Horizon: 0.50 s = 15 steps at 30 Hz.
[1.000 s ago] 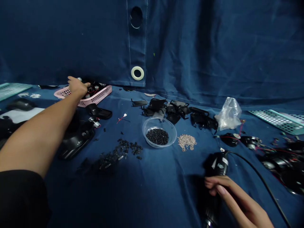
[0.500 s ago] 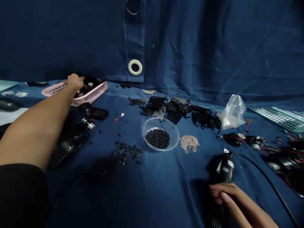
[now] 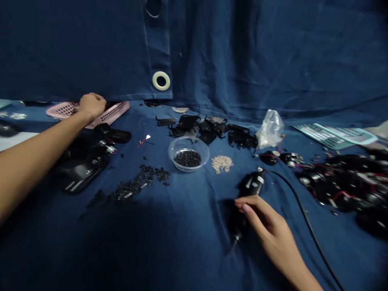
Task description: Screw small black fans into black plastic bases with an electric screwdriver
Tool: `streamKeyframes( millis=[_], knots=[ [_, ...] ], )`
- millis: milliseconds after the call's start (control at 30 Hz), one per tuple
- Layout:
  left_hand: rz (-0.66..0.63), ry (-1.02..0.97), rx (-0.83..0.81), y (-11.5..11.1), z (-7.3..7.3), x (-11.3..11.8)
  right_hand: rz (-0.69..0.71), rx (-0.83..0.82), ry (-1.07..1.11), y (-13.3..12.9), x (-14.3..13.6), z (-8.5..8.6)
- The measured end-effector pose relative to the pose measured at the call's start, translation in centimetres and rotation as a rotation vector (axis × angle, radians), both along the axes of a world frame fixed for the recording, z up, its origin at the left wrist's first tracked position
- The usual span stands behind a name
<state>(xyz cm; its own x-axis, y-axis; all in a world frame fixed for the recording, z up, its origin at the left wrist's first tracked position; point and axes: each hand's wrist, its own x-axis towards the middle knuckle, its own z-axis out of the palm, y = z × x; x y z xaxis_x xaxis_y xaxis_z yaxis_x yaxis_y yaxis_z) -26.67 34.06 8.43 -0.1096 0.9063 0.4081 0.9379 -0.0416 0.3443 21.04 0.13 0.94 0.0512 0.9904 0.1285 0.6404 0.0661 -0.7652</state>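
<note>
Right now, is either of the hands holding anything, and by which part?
The right hand grips a black corded electric screwdriver around its middle. The left hand is a closed fist over the pink basket; what it holds cannot be told.

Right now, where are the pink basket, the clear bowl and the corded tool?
pink basket (image 3: 113, 113): head view, on its right mesh wall.
clear bowl (image 3: 202, 146): head view, on its right rim.
corded tool (image 3: 254, 184): head view, on its black body.
</note>
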Motion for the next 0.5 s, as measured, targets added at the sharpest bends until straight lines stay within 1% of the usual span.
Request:
streamKeyframes(
  millis=[67,133,200,267,333,367,400,467,500],
  knots=[
    [0.014,-0.026,0.033,-3.7,0.0,3.0,0.012,0.006,0.042,-0.4,-0.2,0.3],
    [-0.073,-0.024,0.070,-8.4,-0.4,6.2,0.015,0.039,0.066,-0.9,-0.2,0.7],
    [-0.233,-0.003,0.124,-13.9,-1.1,9.2,0.006,0.088,0.042,-1.6,0.7,1.3],
    [-0.417,0.032,0.105,-19.7,-2.5,11.7,-0.037,0.146,-0.044,-2.2,2.9,2.1],
    [-0.556,0.075,0.060,-25.0,-4.2,13.5,-0.147,0.213,-0.186,-2.6,7.1,3.1],
    [-0.600,0.080,0.045,-27.3,-5.2,14.0,-0.232,0.250,-0.282,-2.7,9.8,3.6],
    [-0.633,0.076,0.029,-29.4,-6.1,14.4,-0.327,0.250,-0.398,-2.7,12.9,4.1],
    [-0.664,0.061,-0.009,-32.6,-7.7,14.6,-0.558,0.217,-0.629,-2.7,19.8,5.0],
    [-0.663,0.051,-0.027,-33.8,-8.4,14.6,-0.705,0.210,-0.693,-2.6,23.2,5.3]
  ],
)
